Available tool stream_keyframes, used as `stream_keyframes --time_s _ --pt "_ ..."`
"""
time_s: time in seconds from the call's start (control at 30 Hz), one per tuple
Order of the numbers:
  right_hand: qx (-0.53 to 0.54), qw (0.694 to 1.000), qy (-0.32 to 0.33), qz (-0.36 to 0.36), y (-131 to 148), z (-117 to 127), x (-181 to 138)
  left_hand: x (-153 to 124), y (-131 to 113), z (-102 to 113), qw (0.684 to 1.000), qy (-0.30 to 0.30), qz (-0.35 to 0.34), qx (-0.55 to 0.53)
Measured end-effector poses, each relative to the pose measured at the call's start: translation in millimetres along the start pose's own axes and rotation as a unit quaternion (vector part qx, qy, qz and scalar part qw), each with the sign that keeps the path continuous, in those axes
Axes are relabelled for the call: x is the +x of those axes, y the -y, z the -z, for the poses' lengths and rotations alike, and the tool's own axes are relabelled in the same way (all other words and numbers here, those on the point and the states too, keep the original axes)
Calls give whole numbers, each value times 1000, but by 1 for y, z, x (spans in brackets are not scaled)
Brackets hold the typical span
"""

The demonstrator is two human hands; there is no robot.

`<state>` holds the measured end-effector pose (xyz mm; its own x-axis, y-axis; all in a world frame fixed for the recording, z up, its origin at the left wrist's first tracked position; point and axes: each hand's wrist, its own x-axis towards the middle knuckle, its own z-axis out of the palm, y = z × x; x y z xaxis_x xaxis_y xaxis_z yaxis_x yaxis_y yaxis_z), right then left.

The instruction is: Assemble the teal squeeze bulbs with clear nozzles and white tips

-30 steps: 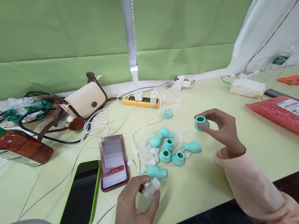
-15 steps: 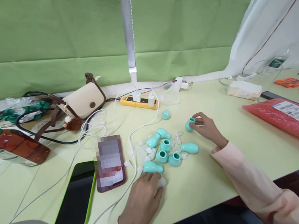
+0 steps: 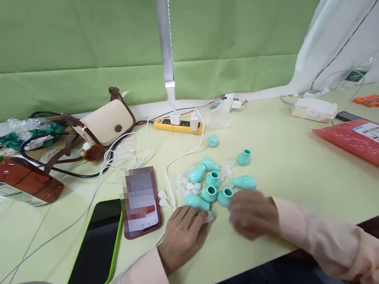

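My left hand (image 3: pixel 182 234) rests near the front of the table with its fingers closed round a small clear plastic piece (image 3: pixel 208 216), partly hidden by the fingers. Just beyond the fingertips lies a glossy turquoise bulb-shaped part (image 3: pixel 196 201). My right hand (image 3: pixel 253 213) is smeared by motion, in front of a turquoise part with a round opening (image 3: pixel 225 197); whether it holds anything is not visible. Another turquoise part (image 3: pixel 244 157) stands alone, narrow neck up. Several more turquoise parts, clear tubes (image 3: pixel 229 169) and small white pieces (image 3: pixel 194 187) make a loose cluster.
Left of the cluster lie two phones, one red-cased (image 3: pixel 139 202), one green-edged (image 3: pixel 94 246). White cables run past them to a yellow power strip (image 3: pixel 178 127). A bottle (image 3: pixel 15 177) and a cream bag (image 3: pixel 109 123) stand left; a red bubble mailer (image 3: pixel 373 146) lies right.
My right hand has let go of the turquoise part, which now stands on the table, and has moved nearer and leftward. My left hand stays by the cluster.
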<state>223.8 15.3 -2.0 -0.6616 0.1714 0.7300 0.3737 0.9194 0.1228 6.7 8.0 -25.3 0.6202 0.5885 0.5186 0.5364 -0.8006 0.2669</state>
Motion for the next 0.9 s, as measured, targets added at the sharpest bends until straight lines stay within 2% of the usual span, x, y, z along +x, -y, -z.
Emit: stream_keyframes --time_s 0.03,0.07,0.13,0.23,0.3,0.4,0.53,0.67,0.73,0.8,0.9 --pt "20 996 66 49 10 -6 3 0 1 0 1000 -5 -5 2" --pt "27 993 95 67 17 -12 6 0 3 -1 1000 -10 -6 4" --pt "20 990 132 40 21 -24 7 2 6 0 1000 -23 -3 7" --pt "-4 989 140 -49 12 -34 4 4 9 1 999 -30 -5 12" --pt "-13 987 145 -70 4 -37 1 4 11 1 999 -25 -17 18" --pt "-28 986 154 -56 -4 -38 -2 2 11 1 998 -19 -40 36" --pt "-57 984 163 -38 -14 -39 -3 0 9 3 996 -49 -49 49" --pt "-84 981 171 -33 -25 -40 -2 -5 8 4 991 -61 -89 83" --pt "-95 980 171 -29 -30 -40 -1 -8 8 4 987 -44 -121 101" --pt "-104 979 172 -21 -35 -41 1 -10 8 3 981 -1 -153 118" --pt "-108 978 176 -16 -39 -42 1 -9 6 3 979 45 -151 130"
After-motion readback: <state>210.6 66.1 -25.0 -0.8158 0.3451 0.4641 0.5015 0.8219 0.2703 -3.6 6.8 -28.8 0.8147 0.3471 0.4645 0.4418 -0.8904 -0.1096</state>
